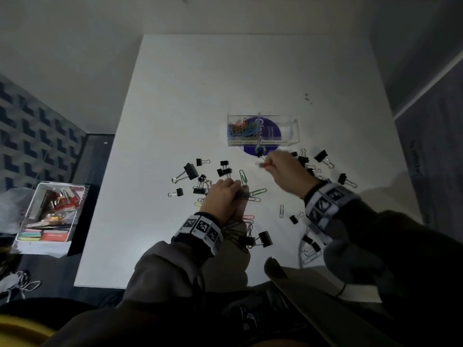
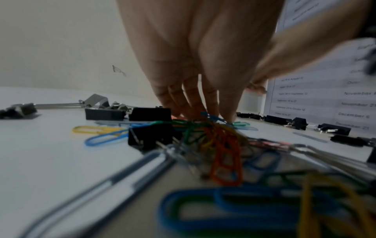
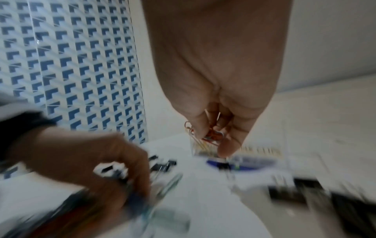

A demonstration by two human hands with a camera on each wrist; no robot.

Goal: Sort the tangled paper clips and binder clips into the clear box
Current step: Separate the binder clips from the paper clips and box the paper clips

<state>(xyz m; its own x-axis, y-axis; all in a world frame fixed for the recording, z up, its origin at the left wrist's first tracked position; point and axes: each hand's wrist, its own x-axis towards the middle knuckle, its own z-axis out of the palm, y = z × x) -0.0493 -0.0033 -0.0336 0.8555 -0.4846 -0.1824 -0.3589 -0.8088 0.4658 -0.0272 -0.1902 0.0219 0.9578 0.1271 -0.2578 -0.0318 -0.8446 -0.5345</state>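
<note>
Paper clips [image 3: 211, 136] in right-hand fingers [image 3: 227, 145], wrist view only.

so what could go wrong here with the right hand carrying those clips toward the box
1. The right hand pinches several paper clips loosely; one could drop short of the clear box.
2. A binder clip lies right at the box's front, in the hand's path, and could get knocked.
3. The left hand presses on the tangled pile; pulling one clip may drag others along.
</note>
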